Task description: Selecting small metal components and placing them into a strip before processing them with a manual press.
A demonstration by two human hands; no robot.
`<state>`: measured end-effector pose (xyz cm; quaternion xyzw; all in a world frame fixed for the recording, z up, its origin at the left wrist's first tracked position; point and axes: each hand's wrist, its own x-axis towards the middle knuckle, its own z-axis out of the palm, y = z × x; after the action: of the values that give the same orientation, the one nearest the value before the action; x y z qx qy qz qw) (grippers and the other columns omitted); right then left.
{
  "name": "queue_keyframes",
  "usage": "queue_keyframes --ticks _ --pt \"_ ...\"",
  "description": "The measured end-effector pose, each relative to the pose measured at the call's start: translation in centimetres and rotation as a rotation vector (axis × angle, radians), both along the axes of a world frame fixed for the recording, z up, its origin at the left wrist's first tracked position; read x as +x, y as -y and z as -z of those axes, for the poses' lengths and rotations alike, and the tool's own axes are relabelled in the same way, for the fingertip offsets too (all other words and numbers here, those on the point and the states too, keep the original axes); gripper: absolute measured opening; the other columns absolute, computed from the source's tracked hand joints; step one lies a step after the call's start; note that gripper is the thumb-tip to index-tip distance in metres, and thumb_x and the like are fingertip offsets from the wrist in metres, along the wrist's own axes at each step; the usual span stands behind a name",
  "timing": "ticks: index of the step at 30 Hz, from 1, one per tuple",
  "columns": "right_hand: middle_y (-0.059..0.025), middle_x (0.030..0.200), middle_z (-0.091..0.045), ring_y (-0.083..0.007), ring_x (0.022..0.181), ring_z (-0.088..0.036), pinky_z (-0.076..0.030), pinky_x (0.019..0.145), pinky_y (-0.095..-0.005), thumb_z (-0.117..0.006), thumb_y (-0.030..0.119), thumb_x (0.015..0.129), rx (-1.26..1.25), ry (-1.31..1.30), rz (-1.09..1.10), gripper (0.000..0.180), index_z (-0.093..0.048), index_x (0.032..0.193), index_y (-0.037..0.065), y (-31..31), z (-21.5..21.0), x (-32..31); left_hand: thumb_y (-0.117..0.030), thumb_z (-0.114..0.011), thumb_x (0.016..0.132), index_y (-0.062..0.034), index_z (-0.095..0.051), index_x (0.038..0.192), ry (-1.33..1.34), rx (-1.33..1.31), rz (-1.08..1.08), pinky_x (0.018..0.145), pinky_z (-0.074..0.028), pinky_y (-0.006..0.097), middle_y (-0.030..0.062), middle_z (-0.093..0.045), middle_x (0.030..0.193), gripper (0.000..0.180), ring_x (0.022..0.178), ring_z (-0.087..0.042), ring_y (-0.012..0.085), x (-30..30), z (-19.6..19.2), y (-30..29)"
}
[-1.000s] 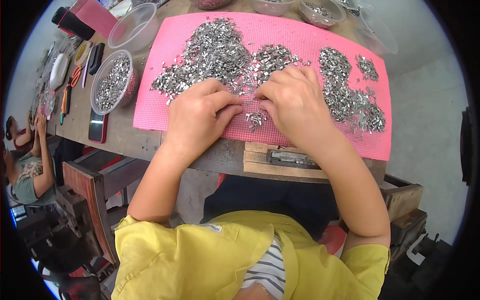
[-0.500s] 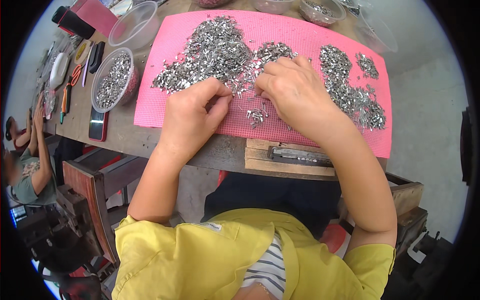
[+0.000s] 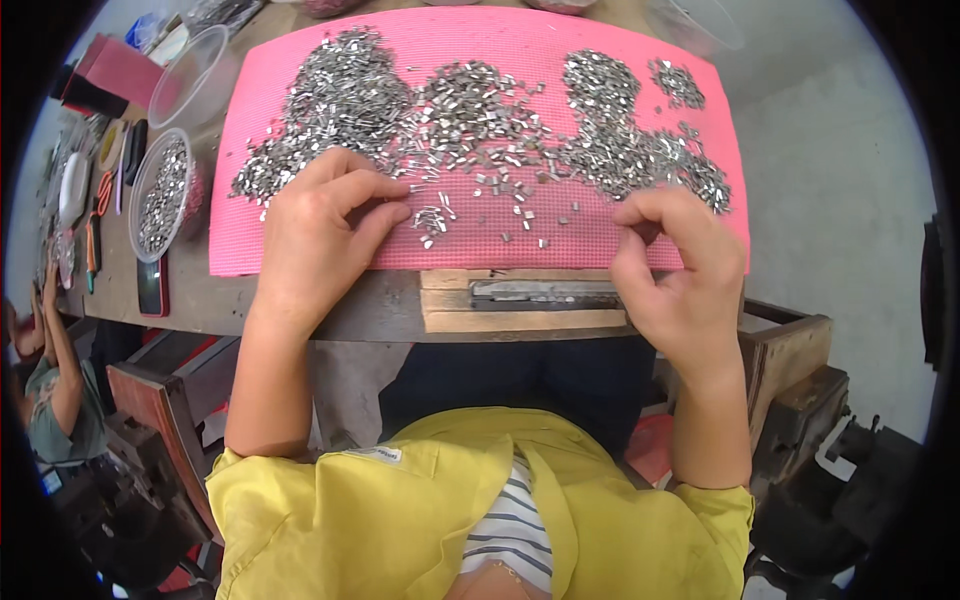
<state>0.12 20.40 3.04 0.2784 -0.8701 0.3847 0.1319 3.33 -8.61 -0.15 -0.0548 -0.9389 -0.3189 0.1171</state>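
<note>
A pink mesh mat (image 3: 480, 30) lies on the table with heaps of small silvery metal pieces on it. My left hand (image 3: 318, 225) rests by the front of the large left heap (image 3: 345, 95), thumb and forefinger closed together; whatever is between them is too small to name. Beside those fingertips lies a small cluster of thin metal pieces (image 3: 432, 220). My right hand (image 3: 690, 270) is over the front right of the mat, thumb and forefinger pinched, their content hidden. It is nearest to the right heap (image 3: 605, 140). Loose pieces from the middle heap (image 3: 470, 110) spread between my hands.
A wooden block (image 3: 450, 305) with a dark metal strip (image 3: 545, 295) sits at the table's front edge. To the left stand a clear tub (image 3: 165, 195) of metal pieces, a phone (image 3: 153, 285), orange-handled scissors (image 3: 104, 192) and an open clear tub (image 3: 190, 80). Another person (image 3: 65, 400) sits far left.
My right hand has moved right and nearer, away from the middle heap, uncovering scattered pieces there. My left hand stays pinched by the left heap. The whole view has shifted.
</note>
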Motion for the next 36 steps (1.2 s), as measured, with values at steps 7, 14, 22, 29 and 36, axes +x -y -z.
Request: queue_keyframes --ticks 7,14,22,29,36 --pt "-0.0106 0.081 -0.067 -0.0261 0.070 -0.066 -0.052 0.060 -0.0345 -0.067 -0.013 0.072 -0.050 0.012 0.040 0.025 -0.071 0.091 0.002 -2.7 0.7 2.6 -0.009 -0.076 0.086 -0.0087 -0.075 0.091 -0.090 -0.264 0.077 0.070 -0.054 0.040 0.0066 -0.065 0.089 0.005 0.084 -0.068 0.0278 -1.1 -0.3 -1.0" --pt "-0.0081 0.089 -0.067 -0.0284 0.079 -0.065 -0.051 0.071 -0.0393 -0.071 -0.010 0.074 -0.073 0.095 -0.073 0.022 -0.071 0.091 0.004 -3.0 1.6 4.2 -0.018 -0.072 0.091 -0.0098 -0.066 0.092 -0.103 -0.478 0.104 0.074 -0.049 0.041 0.0073 -0.060 0.087 0.010 0.085 -0.063 0.0287 -0.7 -0.9 -2.1" --pt "-0.0064 0.086 -0.067 -0.0286 0.081 -0.065 -0.048 0.077 -0.0405 -0.073 -0.009 0.070 -0.072 -0.014 -0.093 0.035 -0.068 0.101 0.007 -2.4 3.1 3.9 -0.022 -0.082 0.082 -0.0076 -0.066 0.083 -0.107 -0.324 0.236 0.071 -0.051 0.040 0.0065 -0.060 0.084 0.021 0.080 -0.063 0.0285 -1.3 -0.5 -4.6" --pt "-0.0063 0.084 -0.065 -0.0276 0.080 -0.065 -0.048 0.075 -0.0403 -0.072 -0.009 0.070 -0.064 -0.045 -0.142 0.037 -0.065 0.104 0.005 -2.2 3.3 3.7 -0.014 -0.083 0.077 -0.0075 -0.073 0.081 -0.089 -0.334 0.279 0.069 -0.052 0.040 0.0062 -0.064 0.081 0.012 0.076 -0.065 0.0283 -0.9 -1.5 -4.2" --pt "-0.0053 0.080 -0.063 -0.0242 0.077 -0.065 -0.048 0.074 -0.0380 -0.068 0.000 0.075 -0.011 -0.108 -0.136 0.026 -0.064 0.100 0.005 -1.8 3.3 3.6 -0.005 -0.077 0.078 -0.0082 -0.070 0.085 -0.147 -0.283 0.206 0.068 -0.050 0.039 0.0063 -0.064 0.082 0.010 0.076 -0.065 0.0279 -0.4 -1.0 -5.0"
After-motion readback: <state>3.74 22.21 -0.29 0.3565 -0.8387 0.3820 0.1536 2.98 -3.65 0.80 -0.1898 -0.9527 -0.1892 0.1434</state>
